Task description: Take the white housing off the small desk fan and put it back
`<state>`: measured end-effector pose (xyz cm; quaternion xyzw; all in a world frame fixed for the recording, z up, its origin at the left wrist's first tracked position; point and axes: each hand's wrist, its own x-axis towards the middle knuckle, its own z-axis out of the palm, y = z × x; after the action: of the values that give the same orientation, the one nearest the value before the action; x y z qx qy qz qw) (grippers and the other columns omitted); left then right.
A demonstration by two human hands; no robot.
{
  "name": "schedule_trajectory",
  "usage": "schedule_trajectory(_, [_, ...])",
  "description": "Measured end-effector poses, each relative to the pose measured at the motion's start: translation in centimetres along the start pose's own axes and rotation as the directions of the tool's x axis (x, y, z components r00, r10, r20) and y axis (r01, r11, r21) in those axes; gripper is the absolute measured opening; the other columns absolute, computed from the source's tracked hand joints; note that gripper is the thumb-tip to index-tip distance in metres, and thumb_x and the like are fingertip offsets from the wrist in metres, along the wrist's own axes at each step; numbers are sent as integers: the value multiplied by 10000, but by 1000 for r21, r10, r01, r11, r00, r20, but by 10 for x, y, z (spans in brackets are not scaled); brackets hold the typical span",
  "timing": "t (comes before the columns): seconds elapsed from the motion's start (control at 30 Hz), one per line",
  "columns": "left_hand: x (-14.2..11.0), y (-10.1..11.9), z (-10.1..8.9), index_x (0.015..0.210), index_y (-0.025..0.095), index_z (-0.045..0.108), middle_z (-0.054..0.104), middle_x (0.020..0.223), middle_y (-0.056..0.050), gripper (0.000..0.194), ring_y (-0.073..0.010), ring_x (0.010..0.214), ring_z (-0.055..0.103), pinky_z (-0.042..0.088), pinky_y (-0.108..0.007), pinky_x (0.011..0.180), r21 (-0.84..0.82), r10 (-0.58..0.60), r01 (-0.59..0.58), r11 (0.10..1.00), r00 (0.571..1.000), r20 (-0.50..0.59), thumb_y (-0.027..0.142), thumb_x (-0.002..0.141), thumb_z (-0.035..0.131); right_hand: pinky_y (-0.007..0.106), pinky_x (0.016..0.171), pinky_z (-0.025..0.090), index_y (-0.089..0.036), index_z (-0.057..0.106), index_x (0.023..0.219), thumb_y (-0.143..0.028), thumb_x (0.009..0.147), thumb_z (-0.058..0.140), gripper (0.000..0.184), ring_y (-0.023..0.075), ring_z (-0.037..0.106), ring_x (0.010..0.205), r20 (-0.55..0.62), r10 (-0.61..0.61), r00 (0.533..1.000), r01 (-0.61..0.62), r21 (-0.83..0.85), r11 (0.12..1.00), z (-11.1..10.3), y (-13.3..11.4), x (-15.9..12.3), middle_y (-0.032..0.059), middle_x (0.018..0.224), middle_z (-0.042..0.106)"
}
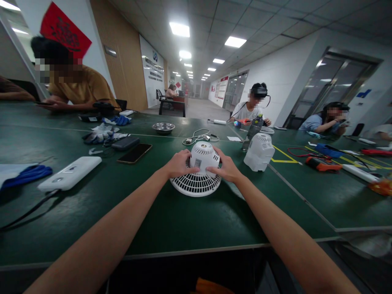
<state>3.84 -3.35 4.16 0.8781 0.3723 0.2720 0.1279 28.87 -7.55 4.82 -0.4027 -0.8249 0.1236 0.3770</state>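
A white fan head (199,184) lies grille-down on the green table in front of me, its rounded motor housing pointing up. My left hand (180,164) is closed around the left side of the housing. From the right, my right hand (225,165) grips the same housing, thumb across its front. A small printed label (198,162) shows between the two thumbs. Just behind the fan lies a coiled white cable (200,138). Another white plastic housing (260,152) stands to the right, apart from my hands.
A black phone (134,153), a white power bank (71,173) and gloves (102,134) lie on the left. Behind is a metal bowl (163,128). A bottle (253,132) stands behind the right housing; an orange multimeter (323,164) lies farther right. Several people sit around the table.
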Motion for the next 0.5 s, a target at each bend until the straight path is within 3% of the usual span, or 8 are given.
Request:
schedule_trajectory(0.17, [1,-2,1,1180,194,633,593,1120,-122,645,-303,1032,558,445,-456,884,10,21,-21,1000,1000,-3,646,720,639,459,898,491,-208,426,1378,-464,733,728,757,301,622,1066,-9,-1,1000,0,-38,999,1,-1,1,109,1212,638])
schedule_trajectory(0.5, [-2,4,-1,1200,196,608,596,1126,-122,672,-312,1037,563,448,-453,877,10,-16,17,1000,1000,-12,649,706,648,432,875,504,-201,414,1382,-486,745,712,759,294,636,1042,-22,-19,1000,18,-59,998,0,0,-1,106,1200,647])
